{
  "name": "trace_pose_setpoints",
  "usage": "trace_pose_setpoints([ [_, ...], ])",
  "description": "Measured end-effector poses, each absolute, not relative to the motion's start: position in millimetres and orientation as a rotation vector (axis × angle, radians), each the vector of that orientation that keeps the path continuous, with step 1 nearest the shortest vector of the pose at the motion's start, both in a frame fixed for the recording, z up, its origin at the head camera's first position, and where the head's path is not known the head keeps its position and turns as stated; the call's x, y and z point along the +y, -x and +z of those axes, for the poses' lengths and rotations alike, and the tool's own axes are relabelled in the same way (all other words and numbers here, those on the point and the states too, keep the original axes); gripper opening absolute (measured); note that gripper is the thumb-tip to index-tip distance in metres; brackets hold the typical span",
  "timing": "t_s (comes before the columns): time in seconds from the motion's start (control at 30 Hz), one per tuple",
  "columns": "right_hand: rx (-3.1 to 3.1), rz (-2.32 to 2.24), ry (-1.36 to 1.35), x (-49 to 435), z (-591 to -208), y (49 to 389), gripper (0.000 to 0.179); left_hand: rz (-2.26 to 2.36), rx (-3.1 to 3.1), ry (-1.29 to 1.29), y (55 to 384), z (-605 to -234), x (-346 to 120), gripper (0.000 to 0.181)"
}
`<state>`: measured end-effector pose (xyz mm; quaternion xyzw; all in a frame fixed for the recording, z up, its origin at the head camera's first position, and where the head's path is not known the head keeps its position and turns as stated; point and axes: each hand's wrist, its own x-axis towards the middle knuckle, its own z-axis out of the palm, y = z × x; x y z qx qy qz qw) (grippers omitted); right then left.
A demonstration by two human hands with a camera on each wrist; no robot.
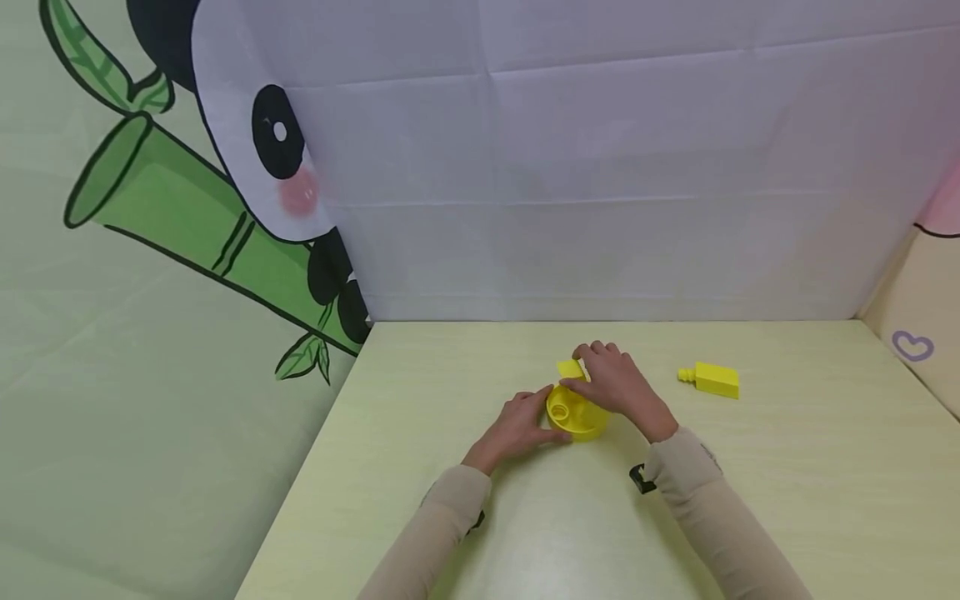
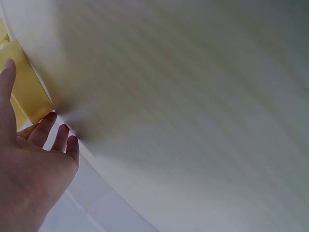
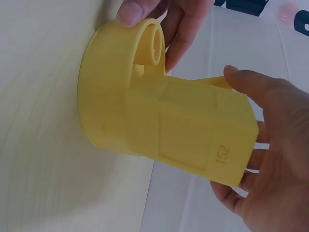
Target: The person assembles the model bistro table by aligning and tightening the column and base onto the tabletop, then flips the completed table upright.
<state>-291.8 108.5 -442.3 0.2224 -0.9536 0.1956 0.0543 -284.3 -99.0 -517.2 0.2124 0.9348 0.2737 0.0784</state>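
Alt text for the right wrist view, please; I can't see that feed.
The right hand grips a yellow block marked 152, its far end at a round yellow holder. The left hand holds the holder's rim; a pale tabletop fills the picture's left.

What we see worn: light beige, with small touches of black.
We take the right cuff point(image 1: 675, 454) as our landmark: it is plain and light beige, with a thin darker line on its outer side, and the right sleeve point(image 1: 731, 533) behind it shows soft creases. Just beside the cuff, on its inner side, we see a small black piece point(image 1: 642, 480), angular and bracket-like. Well to the left of the cuff we find the left sleeve point(image 1: 427, 533), matching in colour, with a dark sliver point(image 1: 477, 522) at its inner edge, too small to make out.
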Motion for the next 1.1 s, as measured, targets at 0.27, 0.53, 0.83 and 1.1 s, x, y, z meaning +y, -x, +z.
trace_pose_setpoints([
  [0.27,-2.905,0.583,-0.641,108.3,-442.7,293.2,0.051,0.821,2.793,-0.629,283.8,-514.2,-98.1,0.091],
  [0.53,-2.908,0.527,-0.521,107.2,-447.8,297.3,0.051,0.823,2.786,-0.633,285.0,-515.4,-97.9,0.091],
  [0.83,-2.893,0.558,-0.431,105.2,-450.1,295.6,0.05,0.813,2.793,-0.631,286.9,-518.5,-98.2,0.092],
  [1.1,-2.873,0.551,-0.383,105.1,-451.2,296.7,0.047,0.812,2.792,-0.626,285.6,-517.2,-97.9,0.092],
])
